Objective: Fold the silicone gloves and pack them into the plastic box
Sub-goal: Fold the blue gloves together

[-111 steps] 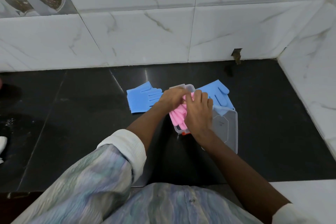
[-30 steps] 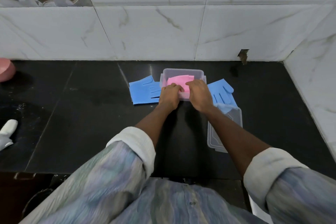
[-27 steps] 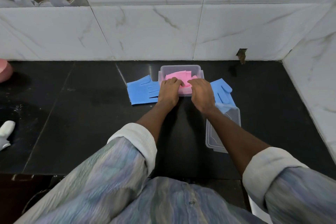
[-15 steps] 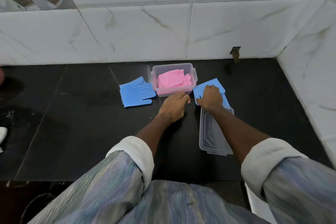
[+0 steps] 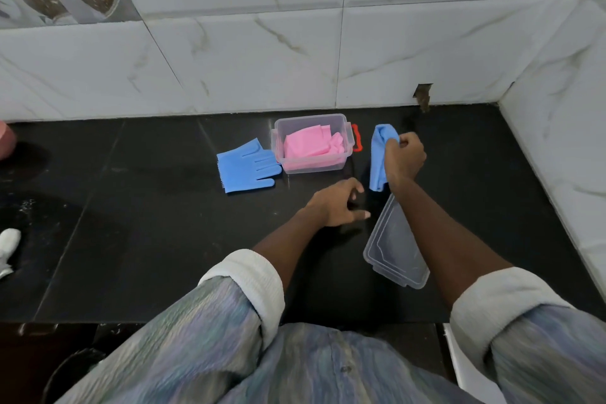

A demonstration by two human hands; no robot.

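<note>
From my remote feed, a black counter (image 5: 137, 239) runs below a marble-tiled wall (image 5: 262, 52), filling most of the view. Nearest the camera, two arms in rolled pale sleeves (image 5: 249, 279) reach out over it. Right of centre, the clear lid (image 5: 390, 259) lies flat on the counter, partly under the right forearm. The plastic box (image 5: 313, 144) stands open near the wall, a red latch (image 5: 358, 142) showing on its right end, and folded pink gloves (image 5: 311, 147) lie inside it. Just left of the box, touching its corner, one blue glove (image 5: 244, 166) lies spread flat, fingers pointing toward the box. I see the right hand (image 5: 405, 157) lifted above the counter, right of the box, its grip closed around the second blue glove (image 5: 378, 154), which hangs bunched from the fist. The left hand (image 5: 337, 205) hovers low between box and lid, its grip loosely spread and holding nothing.
</note>
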